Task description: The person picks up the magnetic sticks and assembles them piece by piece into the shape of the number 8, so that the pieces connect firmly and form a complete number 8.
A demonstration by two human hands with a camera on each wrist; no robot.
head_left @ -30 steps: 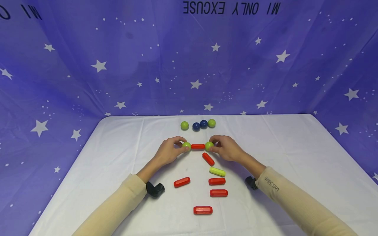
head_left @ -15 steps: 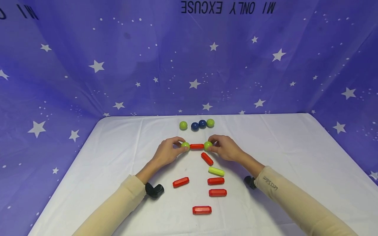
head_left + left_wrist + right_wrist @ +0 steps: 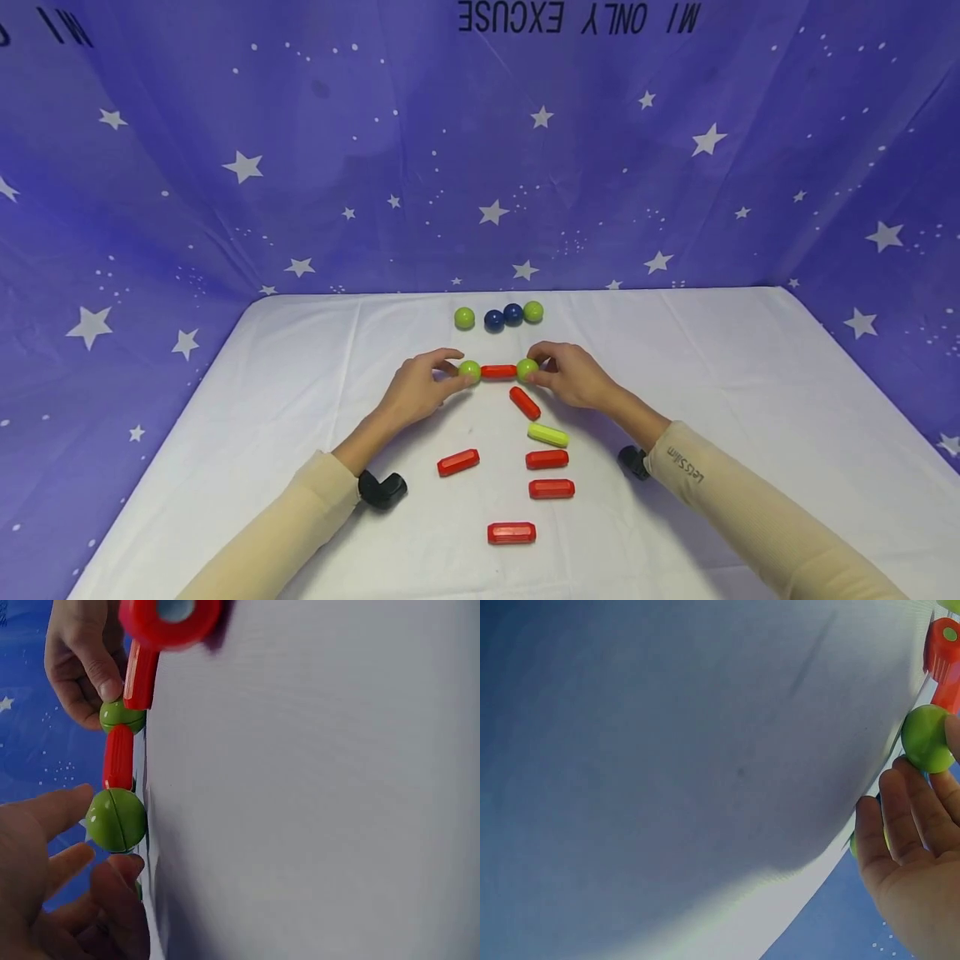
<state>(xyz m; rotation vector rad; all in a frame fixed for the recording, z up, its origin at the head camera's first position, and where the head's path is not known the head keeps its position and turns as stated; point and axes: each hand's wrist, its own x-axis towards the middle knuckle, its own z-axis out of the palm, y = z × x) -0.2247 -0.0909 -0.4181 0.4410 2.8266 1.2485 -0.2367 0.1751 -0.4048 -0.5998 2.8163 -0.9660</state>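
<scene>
Two green balls, a left ball and a right ball, flank a red rod end to end in the middle of the head view. Around the left ball, my left hand has its thumb and fingers parted; the left wrist view has its fingertips right by the ball, not closed on it. My right hand pinches the right ball between thumb and fingers, and the right wrist view also has the thumb against that ball. A slanted red rod lies just in front.
Behind the hands sit a green ball, two dark blue balls and another green ball. Nearer lie a yellow-green rod and several red rods on the white tablecloth. Black wrist cameras stick out below the sleeves.
My left hand has loosened from the left green ball and drawn slightly left, its wrist moving down and left. My right hand keeps its pinch. The whole head view has shifted a little.
</scene>
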